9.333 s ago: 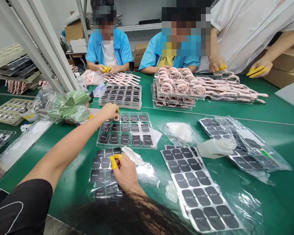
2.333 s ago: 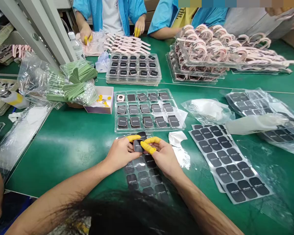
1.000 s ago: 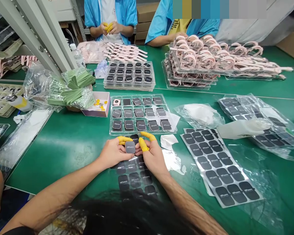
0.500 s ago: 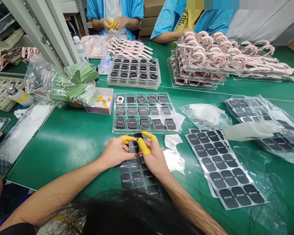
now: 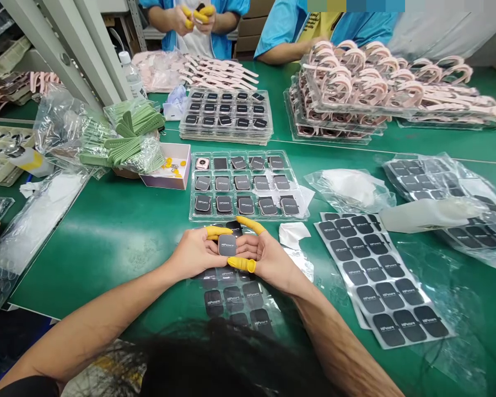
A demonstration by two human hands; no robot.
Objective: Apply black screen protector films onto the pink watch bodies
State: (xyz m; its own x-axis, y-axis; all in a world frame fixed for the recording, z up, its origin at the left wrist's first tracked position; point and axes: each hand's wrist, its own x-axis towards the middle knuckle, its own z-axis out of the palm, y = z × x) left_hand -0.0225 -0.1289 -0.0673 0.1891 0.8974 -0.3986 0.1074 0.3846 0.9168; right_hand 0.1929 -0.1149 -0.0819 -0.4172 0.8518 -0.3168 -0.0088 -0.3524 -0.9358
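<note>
A square smartwatch body (image 5: 227, 245) with a dark HiFuture film on its face is held upright between my hands. My left hand (image 5: 193, 255) grips its left side, with a yellow finger cot on the index finger. At the right edge and lower corner are the fingers and thumb of my right hand (image 5: 268, 259); its index finger, in a yellow cot, is raised. Under my hands lies a clear sheet of dark square films (image 5: 233, 298). Just beyond stands a clear plastic tray (image 5: 248, 218) of watch bodies, mostly film-covered.
Film sheets (image 5: 372, 269) and a translucent bottle (image 5: 427, 216) lie to the right. Behind are stacked trays (image 5: 225, 132) and pink watch straps (image 5: 366, 91). Green straps (image 5: 126, 138) and a small box (image 5: 165, 181) sit left. A co-worker's gloved-finger hands (image 5: 194, 21) work across the table.
My right thumb has moved down from the watch's right side to its lower edge, and my right hand has turned. Across the table, the co-worker's hands have risen, holding something small and black.
</note>
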